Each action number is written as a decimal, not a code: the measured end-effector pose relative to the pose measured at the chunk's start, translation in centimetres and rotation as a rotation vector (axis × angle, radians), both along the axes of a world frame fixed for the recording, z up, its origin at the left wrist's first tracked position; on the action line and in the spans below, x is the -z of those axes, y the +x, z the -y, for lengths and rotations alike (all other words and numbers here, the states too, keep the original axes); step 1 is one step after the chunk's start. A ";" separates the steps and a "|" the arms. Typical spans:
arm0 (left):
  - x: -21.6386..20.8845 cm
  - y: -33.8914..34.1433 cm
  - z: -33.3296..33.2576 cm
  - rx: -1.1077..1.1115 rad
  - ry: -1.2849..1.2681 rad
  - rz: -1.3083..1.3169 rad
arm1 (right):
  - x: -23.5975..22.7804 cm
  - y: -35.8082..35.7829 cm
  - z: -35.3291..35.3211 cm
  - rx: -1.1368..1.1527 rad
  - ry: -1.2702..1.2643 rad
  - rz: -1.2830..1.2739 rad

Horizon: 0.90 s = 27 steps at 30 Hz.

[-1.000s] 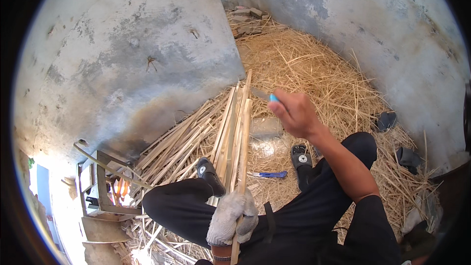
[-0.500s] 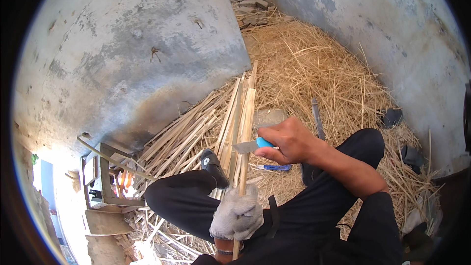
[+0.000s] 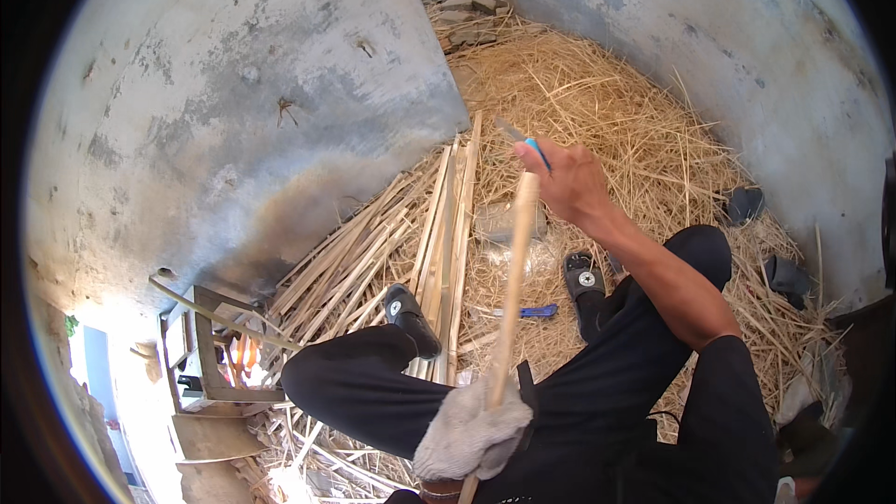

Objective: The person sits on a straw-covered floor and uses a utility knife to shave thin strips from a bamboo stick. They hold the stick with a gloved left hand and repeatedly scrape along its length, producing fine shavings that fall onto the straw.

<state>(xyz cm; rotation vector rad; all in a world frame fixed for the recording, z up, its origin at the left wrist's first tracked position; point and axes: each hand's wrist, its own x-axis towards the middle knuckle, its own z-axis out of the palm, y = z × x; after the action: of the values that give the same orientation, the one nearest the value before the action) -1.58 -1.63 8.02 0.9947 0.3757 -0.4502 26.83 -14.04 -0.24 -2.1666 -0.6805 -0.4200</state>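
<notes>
My left hand (image 3: 471,437), in a grey-white work glove, is closed around the lower part of a long pale strip of bamboo or wood (image 3: 513,289). The strip slants up and away from my lap, its far end close to my right hand. Bare and ungloved, my right hand (image 3: 574,185) grips a knife (image 3: 509,130) with a blue handle and a short flat blade, pointing up to the left. The blade is beyond the strip's far end and looks apart from it. More long strips (image 3: 439,233) lie on the floor between my feet and the wall.
A blue-handled cutter (image 3: 537,312) lies on the floor between my shoes. Straw-like shavings (image 3: 607,112) cover the ground toward the back and right. A small frame stand (image 3: 210,345) is at the left. Bare walls (image 3: 280,65) close in the corner; bricks (image 3: 471,14) lie there.
My right hand with the knife has moved up and away, off the strip. The strip's far end has swung to the right, and my gloved left hand has shifted slightly right.
</notes>
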 end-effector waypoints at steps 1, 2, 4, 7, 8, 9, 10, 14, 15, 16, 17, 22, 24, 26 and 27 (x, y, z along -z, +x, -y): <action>0.0 0.3 -0.3 -0.017 0.041 -0.017 | -0.5 0.0 0.2 -0.009 0.091 -0.015; -0.1 1.1 -0.2 -0.050 0.062 -0.022 | -1.1 -1.0 0.0 -0.021 0.104 -0.029; 0.6 1.9 -0.5 -0.135 0.061 -0.030 | -1.8 -2.9 -0.1 -0.164 0.149 0.056; 0.5 1.9 -0.8 -0.168 0.156 0.018 | -1.5 -4.2 0.1 -0.352 0.219 0.040; 0.8 1.7 -1.0 -0.191 0.144 0.041 | -1.6 -4.5 0.2 -0.402 0.197 0.057; 1.0 1.6 -1.1 -0.213 0.132 0.065 | -1.6 -4.8 0.2 -0.451 0.175 0.074; 1.1 1.5 -1.3 -0.235 0.120 0.089 | -1.6 -5.0 0.1 -0.521 0.140 0.110; 1.1 2.0 -1.4 -0.252 0.188 0.085 | -0.9 -6.4 -0.3 -0.734 0.044 0.183; 0.8 2.0 -1.2 -0.247 0.191 0.065 | -0.7 -6.8 -0.7 -0.777 0.041 0.190; 0.4 2.1 -1.1 -0.241 0.195 0.046 | -0.6 -7.1 -0.8 -0.770 0.067 0.175; 0.3 2.2 -1.0 -0.232 0.195 0.027 | -0.4 -7.1 -0.9 -0.748 0.062 0.181; 0.5 2.4 -1.0 -0.248 0.256 -0.031 | -0.3 -5.9 -1.2 -0.603 -0.113 0.296; 0.5 2.5 -1.2 -0.262 0.264 -0.045 | 0.0 -6.4 -1.6 -0.592 -0.066 0.273; 0.5 2.5 -1.1 -0.257 0.271 -0.067 | 0.7 -6.4 -2.1 -0.486 0.003 0.307; 0.5 2.4 -1.1 -0.245 0.246 -0.082 | 1.4 -5.7 -2.7 -0.393 0.046 0.352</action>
<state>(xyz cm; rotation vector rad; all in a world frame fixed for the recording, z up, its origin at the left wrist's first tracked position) 0.77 -0.50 7.49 1.1535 0.6305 -0.2257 21.15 -11.39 -1.65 -1.8709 -1.2507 -0.6019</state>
